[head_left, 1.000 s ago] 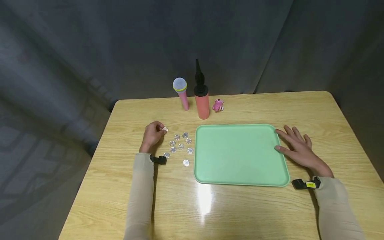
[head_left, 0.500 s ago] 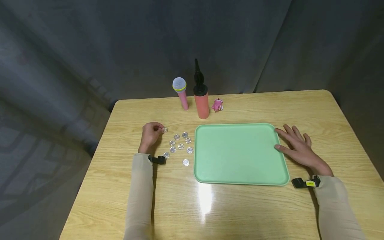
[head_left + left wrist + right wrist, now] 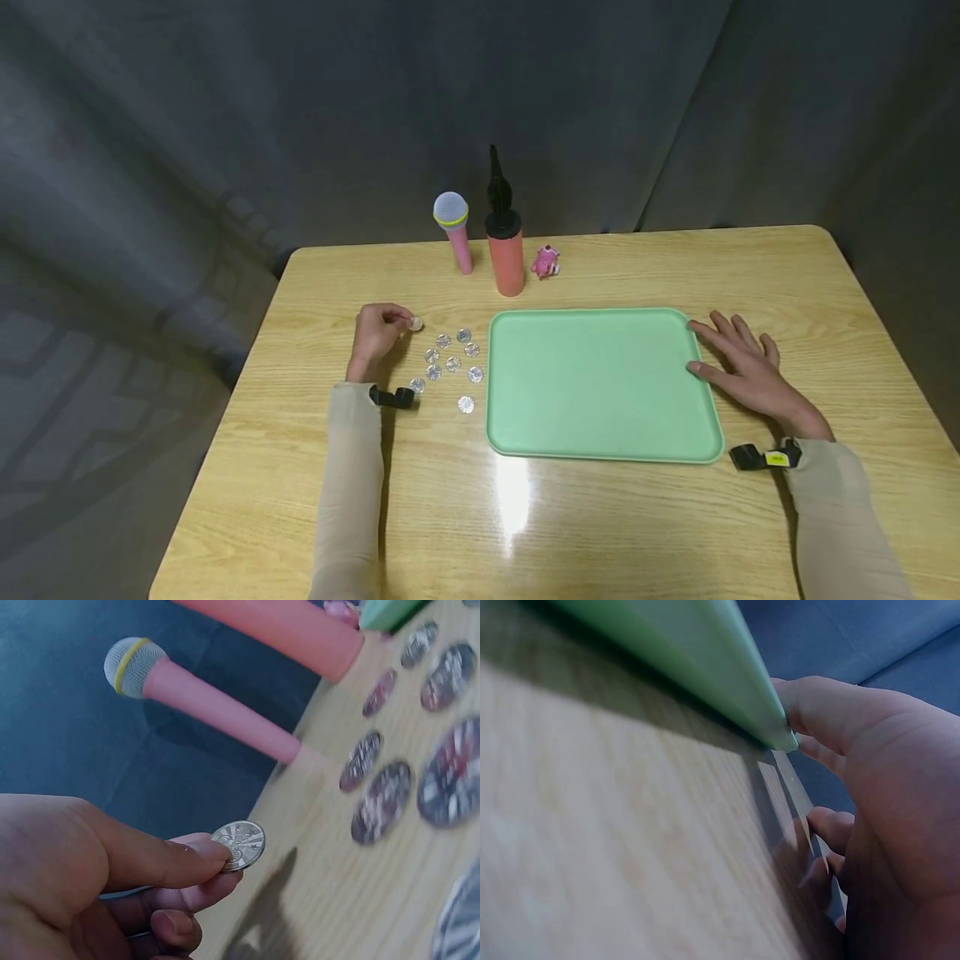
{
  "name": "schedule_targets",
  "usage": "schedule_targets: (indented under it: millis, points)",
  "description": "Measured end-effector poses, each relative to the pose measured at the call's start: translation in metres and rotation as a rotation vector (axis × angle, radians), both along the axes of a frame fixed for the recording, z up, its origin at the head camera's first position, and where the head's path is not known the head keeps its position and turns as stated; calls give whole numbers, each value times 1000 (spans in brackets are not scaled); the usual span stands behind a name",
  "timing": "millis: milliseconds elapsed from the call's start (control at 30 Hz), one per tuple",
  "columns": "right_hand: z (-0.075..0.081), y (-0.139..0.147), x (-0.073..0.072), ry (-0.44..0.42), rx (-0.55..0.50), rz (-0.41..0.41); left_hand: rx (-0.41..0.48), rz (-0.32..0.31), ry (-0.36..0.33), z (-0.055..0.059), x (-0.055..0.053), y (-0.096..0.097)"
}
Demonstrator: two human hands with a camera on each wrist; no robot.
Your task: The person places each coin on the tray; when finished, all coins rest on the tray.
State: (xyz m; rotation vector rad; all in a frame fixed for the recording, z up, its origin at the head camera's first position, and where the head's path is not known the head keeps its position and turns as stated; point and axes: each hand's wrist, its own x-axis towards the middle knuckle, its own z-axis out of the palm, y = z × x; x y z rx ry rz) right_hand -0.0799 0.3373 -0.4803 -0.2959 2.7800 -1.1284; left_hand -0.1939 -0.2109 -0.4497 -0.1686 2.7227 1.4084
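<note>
The right grip has relaxed, spread fingers, thumb and forefinger at the rim of the green tray, which lies on the bench. Left of this tray, loose coins are scattered. Slightly farther, the left grip pinches a single coin; it seems best to hold it lightly but firmly, avoiding the loose coins between grip and tray. Behind are a pink microphone, a red pump and a small toy, not in the way.
</note>
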Motion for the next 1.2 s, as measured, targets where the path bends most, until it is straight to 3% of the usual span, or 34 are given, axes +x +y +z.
schedule_targets:
  millis: [133,433,900,1200]
  points:
    - [0,0,0,0,0,-2,99,29,-23,4,0,8]
    - [0,1,0,11,-3,1,242,-29,-6,14,5,34]
    - [2,0,0,9,-8,2,276,-141,16,27,14,66]
    - [3,-2,0,9,-6,-5,334,-152,-27,30,14,91]
